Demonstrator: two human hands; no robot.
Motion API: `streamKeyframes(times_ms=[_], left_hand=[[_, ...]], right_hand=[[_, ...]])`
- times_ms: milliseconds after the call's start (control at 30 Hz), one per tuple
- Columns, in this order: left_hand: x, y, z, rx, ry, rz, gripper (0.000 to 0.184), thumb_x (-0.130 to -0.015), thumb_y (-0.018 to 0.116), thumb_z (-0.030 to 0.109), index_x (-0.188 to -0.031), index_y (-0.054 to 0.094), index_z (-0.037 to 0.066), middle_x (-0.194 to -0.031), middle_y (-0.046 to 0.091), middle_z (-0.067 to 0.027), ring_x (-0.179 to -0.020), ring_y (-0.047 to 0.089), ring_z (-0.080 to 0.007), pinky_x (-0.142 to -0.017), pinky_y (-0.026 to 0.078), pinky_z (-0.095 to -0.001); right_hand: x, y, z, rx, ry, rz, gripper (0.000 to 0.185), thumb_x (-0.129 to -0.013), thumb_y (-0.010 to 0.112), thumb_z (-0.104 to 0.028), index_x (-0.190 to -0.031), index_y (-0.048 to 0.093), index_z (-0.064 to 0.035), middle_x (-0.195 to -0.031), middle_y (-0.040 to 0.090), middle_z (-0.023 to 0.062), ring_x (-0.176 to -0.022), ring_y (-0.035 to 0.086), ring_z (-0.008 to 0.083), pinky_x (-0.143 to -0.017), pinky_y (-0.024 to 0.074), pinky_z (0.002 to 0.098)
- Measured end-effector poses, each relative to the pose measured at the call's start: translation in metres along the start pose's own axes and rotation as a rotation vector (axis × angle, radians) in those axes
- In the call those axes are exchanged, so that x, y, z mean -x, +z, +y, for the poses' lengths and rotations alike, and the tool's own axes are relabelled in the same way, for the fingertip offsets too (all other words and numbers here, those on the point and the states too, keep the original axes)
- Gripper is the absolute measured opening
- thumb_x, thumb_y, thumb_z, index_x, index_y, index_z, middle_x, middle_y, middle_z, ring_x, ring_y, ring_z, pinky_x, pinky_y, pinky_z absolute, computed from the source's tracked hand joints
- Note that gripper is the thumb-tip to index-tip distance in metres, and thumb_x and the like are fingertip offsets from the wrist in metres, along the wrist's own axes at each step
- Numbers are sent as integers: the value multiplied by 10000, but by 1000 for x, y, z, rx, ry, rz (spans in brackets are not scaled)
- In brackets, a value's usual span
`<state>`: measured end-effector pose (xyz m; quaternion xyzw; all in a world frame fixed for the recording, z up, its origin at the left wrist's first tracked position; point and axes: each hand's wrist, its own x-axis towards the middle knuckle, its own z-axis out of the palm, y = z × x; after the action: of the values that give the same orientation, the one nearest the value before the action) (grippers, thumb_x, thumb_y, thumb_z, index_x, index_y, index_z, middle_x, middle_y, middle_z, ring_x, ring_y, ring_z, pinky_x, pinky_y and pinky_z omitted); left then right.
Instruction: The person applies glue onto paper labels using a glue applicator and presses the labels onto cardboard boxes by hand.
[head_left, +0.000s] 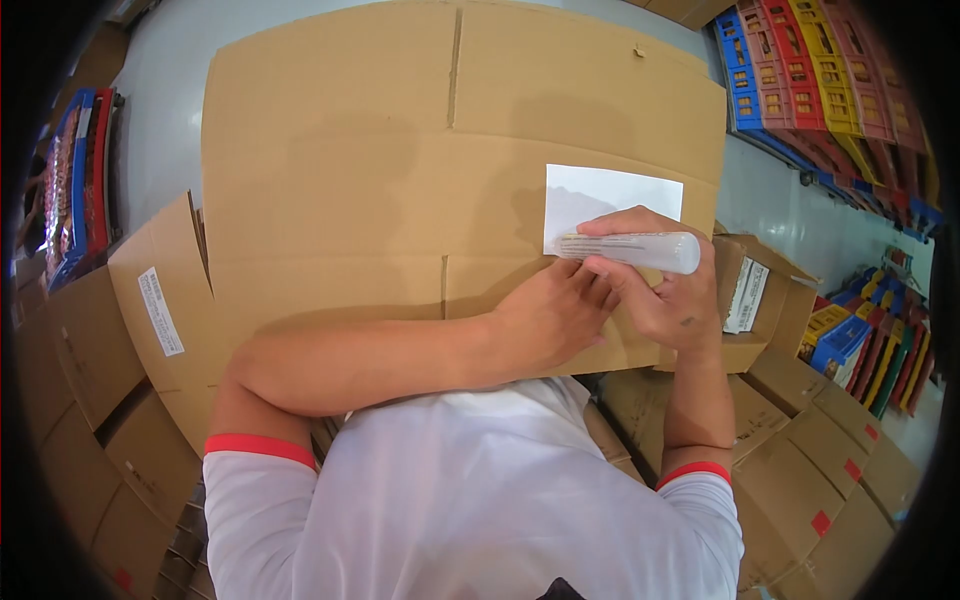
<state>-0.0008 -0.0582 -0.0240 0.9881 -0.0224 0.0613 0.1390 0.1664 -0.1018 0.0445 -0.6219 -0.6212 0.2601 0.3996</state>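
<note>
A flattened cardboard sheet [340, 190] spreads out in front of me. On its right part lies a white sheet of paper [600, 190]. My right hand [670, 285] is closed around a whitish translucent cylindrical object [640, 250], which lies slanted over the paper's lower edge. My left hand [560, 315] rests on the cardboard just below the paper, beside the object's narrow end; its fingers are curled and partly hidden by my right hand, so what they hold, if anything, cannot be made out.
Cardboard boxes [790, 460] with red marks stand at the lower right, and more boxes [90, 350] at the left. An open box [745, 290] holds labelled white items. Stacked coloured crates [800, 60] stand at the upper right, others [75, 190] at the left.
</note>
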Motion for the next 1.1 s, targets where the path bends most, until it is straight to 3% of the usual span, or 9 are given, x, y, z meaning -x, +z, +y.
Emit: streamKeyframes(times_ms=[167, 267, 467, 633, 700, 733, 833, 967, 1100], left_hand=[[-2, -3, -2, -34, 19, 3, 630, -1055, 534, 480, -1403, 620, -38, -1457, 608, -186, -1430, 514, -358, -1211, 369, -491], [-5, -8, -5, -81, 15, 57, 691, -1049, 521, 520, -1436, 569, -50, -1469, 589, -206, -1417, 520, -355, -1263, 314, -503], [-8, -13, -6, -124, 28, 10, 716, -1042, 526, 529, -1461, 550, -51, -1497, 567, -195, -1422, 506, -360, -1261, 302, -510], [-6, -10, -6, -70, 70, -156, 692, -1038, 550, 503, -1465, 572, -41, -1516, 555, -210, -1444, 470, -368, -1209, 348, -492], [-11, -14, -7, -47, 86, -133, 676, -1032, 563, 503, -1449, 592, -27, -1510, 560, -201, -1431, 476, -358, -1197, 359, -482], [-14, -16, -9, -109, 52, -53, 674, -1034, 549, 520, -1453, 590, -7, -1532, 542, -183, -1455, 458, -341, -1214, 338, -512], [-22, -20, -15, -122, -5, 24, 678, -1033, 539, 547, -1452, 594, 16, -1553, 524, -152, -1480, 436, -319, -1224, 319, -584], [-25, -22, -19, 25, -37, 4, 686, -1006, 582, 560, -1442, 607, 31, -1504, 551, -135, -1479, 431, -311, -1189, 327, -699], [-23, -23, -20, 19, -13, 0, 676, -994, 604, 558, -1428, 621, 40, -1466, 569, -124, -1465, 442, -310, -1180, 328, -717]], right_hand=[[-7, -1, -1, -31, 135, -27, 159, -861, 793, -13, -1016, 759, -8, -929, 775, 108, -744, 726, 201, -649, 564, 314], [-23, 2, 13, 63, 77, 81, 123, -878, 773, -30, -1000, 765, -13, -932, 781, 97, -765, 741, 214, -654, 573, 324], [-33, 2, 17, 147, -55, 146, 142, -872, 776, -34, -1013, 773, -24, -921, 786, 87, -771, 745, 231, -677, 582, 321], [-3, -4, -5, 40, 88, -55, 144, -917, 752, -14, -1059, 773, -16, -954, 789, 84, -801, 747, 198, -718, 583, 301], [-6, -5, 1, -124, 203, 149, 125, -929, 755, -23, -1052, 767, -4, -970, 789, 83, -827, 742, 179, -741, 585, 300], [-9, -7, 5, -289, 307, 349, 111, -941, 758, -31, -1044, 760, 8, -985, 788, 81, -854, 738, 161, -763, 587, 298], [-23, -12, 13, -448, 259, 448, 144, -949, 771, -56, -1062, 753, 33, -1003, 783, 74, -906, 730, 149, -804, 592, 305], [-25, -2, 18, -269, 290, 372, 159, -939, 781, -63, -1060, 761, 39, -1002, 785, 83, -887, 742, 159, -797, 603, 306], [-31, 4, 19, -103, 247, 258, 204, -976, 768, -91, -1113, 733, 57, -1054, 765, 111, -930, 718, 159, -856, 574, 296]])
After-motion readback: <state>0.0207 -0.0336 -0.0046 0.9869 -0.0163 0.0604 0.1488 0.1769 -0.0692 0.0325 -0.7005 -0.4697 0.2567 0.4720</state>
